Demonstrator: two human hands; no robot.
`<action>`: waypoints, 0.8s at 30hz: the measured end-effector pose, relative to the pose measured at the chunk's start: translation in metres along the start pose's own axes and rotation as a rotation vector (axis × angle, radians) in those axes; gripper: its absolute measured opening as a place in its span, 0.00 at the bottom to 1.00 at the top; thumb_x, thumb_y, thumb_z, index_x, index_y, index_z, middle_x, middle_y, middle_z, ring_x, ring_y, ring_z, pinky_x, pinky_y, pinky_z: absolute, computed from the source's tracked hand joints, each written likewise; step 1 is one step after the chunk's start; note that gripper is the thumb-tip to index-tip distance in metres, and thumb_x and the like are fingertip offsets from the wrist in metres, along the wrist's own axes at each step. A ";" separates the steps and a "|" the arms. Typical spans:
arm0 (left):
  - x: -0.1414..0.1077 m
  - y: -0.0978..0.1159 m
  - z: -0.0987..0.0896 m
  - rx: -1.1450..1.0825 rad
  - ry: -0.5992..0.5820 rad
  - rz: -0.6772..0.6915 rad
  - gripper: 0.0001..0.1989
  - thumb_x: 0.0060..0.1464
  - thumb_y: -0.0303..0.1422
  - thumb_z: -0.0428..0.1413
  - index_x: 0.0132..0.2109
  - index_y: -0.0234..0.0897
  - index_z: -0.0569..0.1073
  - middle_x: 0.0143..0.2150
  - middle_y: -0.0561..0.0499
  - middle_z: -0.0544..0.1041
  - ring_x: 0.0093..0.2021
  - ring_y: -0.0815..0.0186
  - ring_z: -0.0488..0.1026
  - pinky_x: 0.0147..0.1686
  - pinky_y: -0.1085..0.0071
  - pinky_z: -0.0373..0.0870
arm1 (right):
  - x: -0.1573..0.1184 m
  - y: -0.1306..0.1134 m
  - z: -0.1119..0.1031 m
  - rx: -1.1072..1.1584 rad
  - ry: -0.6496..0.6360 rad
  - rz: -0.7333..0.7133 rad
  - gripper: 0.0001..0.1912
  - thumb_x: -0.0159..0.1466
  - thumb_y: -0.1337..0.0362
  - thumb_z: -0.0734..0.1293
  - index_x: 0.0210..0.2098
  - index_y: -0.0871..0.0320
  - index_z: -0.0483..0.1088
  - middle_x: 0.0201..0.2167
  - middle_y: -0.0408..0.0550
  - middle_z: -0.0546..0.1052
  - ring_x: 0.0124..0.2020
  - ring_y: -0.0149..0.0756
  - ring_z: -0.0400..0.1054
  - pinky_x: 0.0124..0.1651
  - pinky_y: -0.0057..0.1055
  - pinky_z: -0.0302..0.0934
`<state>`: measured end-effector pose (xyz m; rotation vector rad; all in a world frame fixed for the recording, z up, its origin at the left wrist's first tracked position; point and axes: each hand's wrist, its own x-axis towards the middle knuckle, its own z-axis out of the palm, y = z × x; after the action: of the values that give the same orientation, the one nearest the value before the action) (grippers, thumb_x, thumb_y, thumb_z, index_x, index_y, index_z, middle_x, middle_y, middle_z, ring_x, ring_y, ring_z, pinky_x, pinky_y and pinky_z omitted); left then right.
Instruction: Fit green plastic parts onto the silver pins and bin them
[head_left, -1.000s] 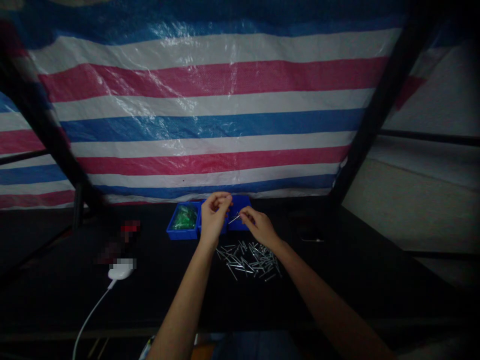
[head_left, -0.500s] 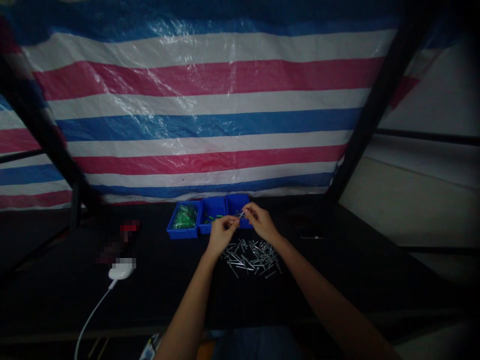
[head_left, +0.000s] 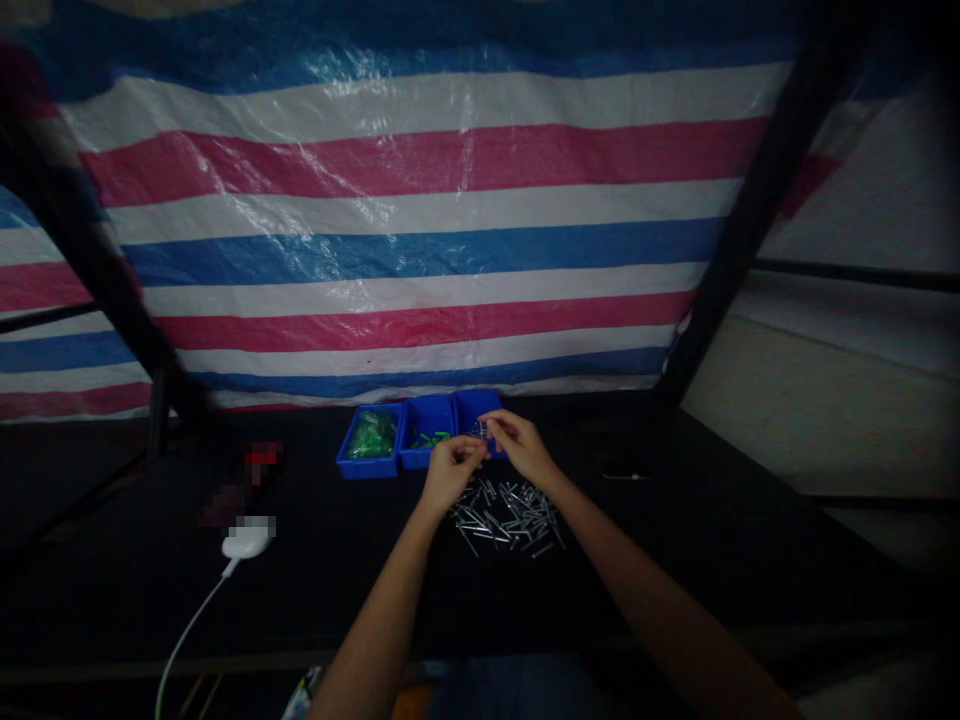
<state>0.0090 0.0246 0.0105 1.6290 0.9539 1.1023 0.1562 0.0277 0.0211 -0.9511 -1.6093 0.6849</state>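
My hands meet in front of a row of blue plastic bins. My right hand [head_left: 521,447] pinches a small metal pin-like piece [head_left: 478,430] at its fingertips, above the rightmost blue bin [head_left: 487,402]. My left hand [head_left: 452,473] is curled just below that piece; its fingertips are too small to show whether they hold anything. A loose pile of silver metal rods [head_left: 504,518] lies on the black table [head_left: 675,560] beneath my wrists. The middle bin [head_left: 429,412] holds small green pieces, and the left bin [head_left: 367,470] holds a green bag.
A white corded device [head_left: 247,541] lies left of the bins, with a blurred red object [head_left: 262,455] behind it. A dark flat object [head_left: 622,470] sits to the right. A striped tarp [head_left: 405,260] and black posts [head_left: 765,200] stand behind the table.
My left hand has moved right and slightly down from above the middle bin, closing in on my right hand. My right hand has shifted little, and the bins and rods stay put.
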 end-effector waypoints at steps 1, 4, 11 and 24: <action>0.000 0.000 0.000 -0.005 0.008 -0.003 0.18 0.45 0.41 0.56 0.36 0.30 0.72 0.29 0.46 0.75 0.24 0.69 0.69 0.17 0.79 0.62 | 0.000 -0.001 -0.001 0.009 0.003 0.009 0.18 0.59 0.52 0.58 0.38 0.59 0.69 0.25 0.45 0.70 0.23 0.28 0.63 0.24 0.24 0.59; 0.001 -0.002 0.000 -0.005 0.013 -0.004 0.18 0.44 0.41 0.57 0.37 0.30 0.72 0.28 0.46 0.75 0.24 0.69 0.68 0.17 0.78 0.62 | 0.001 -0.002 -0.002 0.025 0.012 0.015 0.18 0.59 0.52 0.58 0.37 0.59 0.69 0.24 0.44 0.69 0.22 0.28 0.62 0.23 0.24 0.58; 0.002 -0.004 -0.001 0.015 0.025 0.012 0.17 0.44 0.41 0.57 0.36 0.30 0.73 0.27 0.47 0.74 0.23 0.70 0.68 0.17 0.79 0.61 | 0.004 0.004 -0.004 0.019 0.039 0.015 0.16 0.54 0.53 0.63 0.32 0.60 0.70 0.23 0.44 0.69 0.20 0.28 0.61 0.22 0.24 0.56; 0.004 0.010 -0.014 -0.258 0.166 -0.042 0.17 0.39 0.40 0.60 0.33 0.30 0.73 0.28 0.48 0.74 0.22 0.73 0.66 0.16 0.81 0.59 | 0.003 0.005 -0.008 0.076 0.012 0.050 0.13 0.51 0.57 0.67 0.28 0.61 0.71 0.22 0.46 0.73 0.22 0.30 0.64 0.25 0.26 0.58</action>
<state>-0.0025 0.0288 0.0231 1.3200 0.9060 1.2896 0.1652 0.0330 0.0204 -0.9412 -1.5425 0.7679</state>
